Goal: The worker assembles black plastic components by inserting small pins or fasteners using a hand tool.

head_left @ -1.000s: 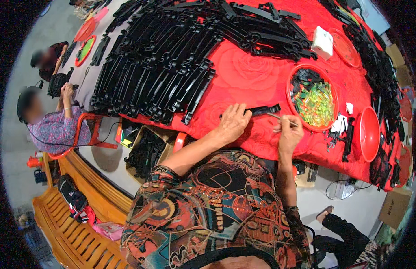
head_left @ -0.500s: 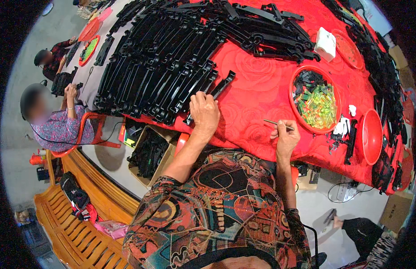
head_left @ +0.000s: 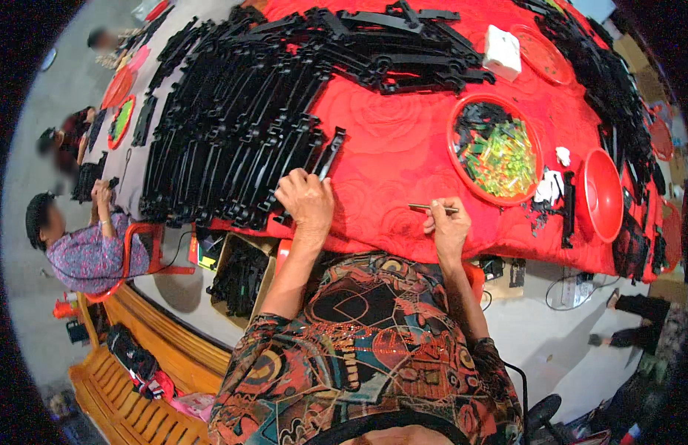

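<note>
At the right end of a row of long black plastic strips (head_left: 240, 141), my left hand (head_left: 307, 204) has its fingers curled down over the nearest black plastic strip (head_left: 330, 152). The strip's far end sticks out beyond my knuckles, and its near end shows below my fingers. My right hand (head_left: 449, 231), a little apart on the red tablecloth (head_left: 381, 178), pinches a slim dark metal tool (head_left: 425, 207). Its narrow tip points left, touching nothing I can make out. Beyond that hand stands a red bowl (head_left: 454, 152) holding small yellow-green clear pieces and black bits.
More black strips (head_left: 411, 59) lie piled at the back. A white tissue pack (head_left: 503, 52), a red tray (head_left: 543, 55) and a tilted red basin (head_left: 602, 196) are at the right. A wooden bench (head_left: 129, 393) and a seated person (head_left: 96, 245) are at left.
The whole view has turned slightly, so the table things sit further left. My left hand stays on the strip, my right keeps the tool. A person's legs at the right have moved.
</note>
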`<state>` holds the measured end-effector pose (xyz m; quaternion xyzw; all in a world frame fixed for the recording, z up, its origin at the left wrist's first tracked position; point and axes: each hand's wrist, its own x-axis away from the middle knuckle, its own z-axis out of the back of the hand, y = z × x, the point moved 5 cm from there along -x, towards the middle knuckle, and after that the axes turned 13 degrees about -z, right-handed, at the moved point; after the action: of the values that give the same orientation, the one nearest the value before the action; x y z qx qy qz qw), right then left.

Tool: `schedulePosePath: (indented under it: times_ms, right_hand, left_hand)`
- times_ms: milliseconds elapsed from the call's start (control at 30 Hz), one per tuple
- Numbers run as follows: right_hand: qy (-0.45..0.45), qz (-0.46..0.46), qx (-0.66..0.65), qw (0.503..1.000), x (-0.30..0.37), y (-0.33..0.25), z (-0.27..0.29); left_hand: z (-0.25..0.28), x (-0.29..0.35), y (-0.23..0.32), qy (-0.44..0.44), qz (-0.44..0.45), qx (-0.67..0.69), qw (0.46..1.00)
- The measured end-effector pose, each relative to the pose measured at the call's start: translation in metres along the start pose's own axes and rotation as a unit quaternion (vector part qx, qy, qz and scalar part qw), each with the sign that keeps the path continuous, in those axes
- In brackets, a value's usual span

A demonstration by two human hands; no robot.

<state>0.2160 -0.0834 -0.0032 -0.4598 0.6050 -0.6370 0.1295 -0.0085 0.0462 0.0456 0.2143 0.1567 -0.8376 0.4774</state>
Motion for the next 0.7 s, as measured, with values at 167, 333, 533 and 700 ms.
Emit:
schedulePosePath:
  times_ms: [167,333,533,700]
  right_hand:
    - [0.023,0.027,0.004,0.999,0.001,-0.009,0.004]
    - [0.048,0.077,0.015,0.996,-0.001,-0.016,0.024]
    - [0.034,0.055,-0.026,0.998,0.003,-0.027,0.035]
    - [0.017,0.035,-0.017,0.999,0.007,-0.028,0.039]
  left_hand:
    - [-0.002,-0.006,-0.011,0.008,0.032,-0.064,0.997]
    - [-0.007,-0.01,-0.007,0.001,0.038,-0.035,0.999]
    - [-0.014,-0.018,-0.008,0.002,0.042,-0.04,0.998]
    - [-0.014,-0.023,-0.008,-0.007,0.03,-0.073,0.997]
